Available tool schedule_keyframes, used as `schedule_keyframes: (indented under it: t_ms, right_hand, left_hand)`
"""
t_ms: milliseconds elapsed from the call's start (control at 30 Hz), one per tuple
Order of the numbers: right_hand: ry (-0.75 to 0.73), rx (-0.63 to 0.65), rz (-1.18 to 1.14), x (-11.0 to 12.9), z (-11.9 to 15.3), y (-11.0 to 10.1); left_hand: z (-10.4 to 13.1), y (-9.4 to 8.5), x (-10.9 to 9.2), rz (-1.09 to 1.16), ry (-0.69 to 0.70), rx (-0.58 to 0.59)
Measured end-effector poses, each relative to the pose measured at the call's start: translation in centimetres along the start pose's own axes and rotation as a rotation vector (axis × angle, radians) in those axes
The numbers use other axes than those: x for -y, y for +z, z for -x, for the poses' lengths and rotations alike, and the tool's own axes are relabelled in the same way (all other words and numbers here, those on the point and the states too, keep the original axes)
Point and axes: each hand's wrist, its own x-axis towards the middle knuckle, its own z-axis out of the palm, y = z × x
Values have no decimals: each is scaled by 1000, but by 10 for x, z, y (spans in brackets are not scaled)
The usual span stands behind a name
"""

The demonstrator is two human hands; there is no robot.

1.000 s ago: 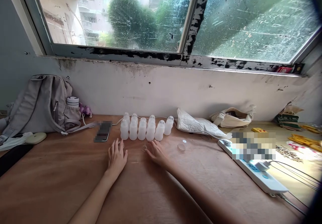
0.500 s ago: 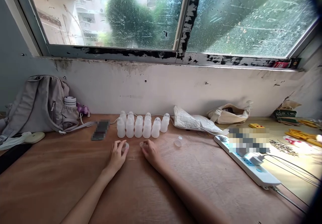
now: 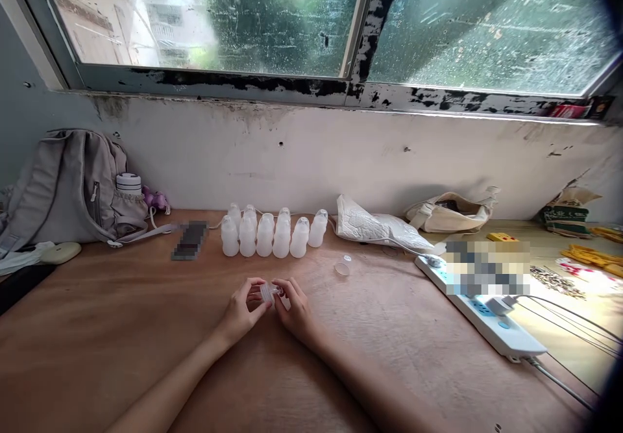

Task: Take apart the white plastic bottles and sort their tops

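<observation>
My left hand [image 3: 243, 309] pinches a clear ribbed plastic collar [image 3: 267, 293] between thumb and fingers. My right hand [image 3: 296, 309] is closed on a small clear piece that looks like a bottle nipple [image 3: 278, 290], touching the collar's right side; fingers partly hide it. Both hands meet just above the brown tabletop [image 3: 146, 329]. Behind them stand several frosted white baby bottles [image 3: 265, 235] with clear tops, upright in a cluster. A loose clear dome cap and a small clear part [image 3: 342, 267] lie to the right of my hands.
A grey backpack [image 3: 78, 193] and a pixelated phone-like object [image 3: 189, 239] are at the left. Along the wall lie a silver-white pouch [image 3: 379, 226] and a beige bag [image 3: 450, 212]. A white power strip [image 3: 487, 319] with cords runs along the right side.
My hands, earlier apart with a clear piece in each, have come together, bringing the two pieces into contact. The camera view has shifted slightly downward.
</observation>
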Motion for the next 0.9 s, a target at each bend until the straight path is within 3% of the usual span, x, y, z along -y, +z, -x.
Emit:
schedule_keyframes:
  t_ms: [200,500,667,833,900]
  right_hand:
    - [-54,120,-130,14,2,-8]
    - [410,-14,-470,19,-6,-8]
    - [507,1,-553,11,-5,-3]
    - [559,179,-614,7,-4,-1]
    - [524,126,-567,8,-3,-1]
  left_hand:
    - [0,-3,-6,-84,110,30]
    - [2,-4,-10,-356,228,19]
    - [5,-2,-5,-441,263,41]
    - [7,-1,-9,-468,300,66]
    - [6,0,-13,-454,271,28]
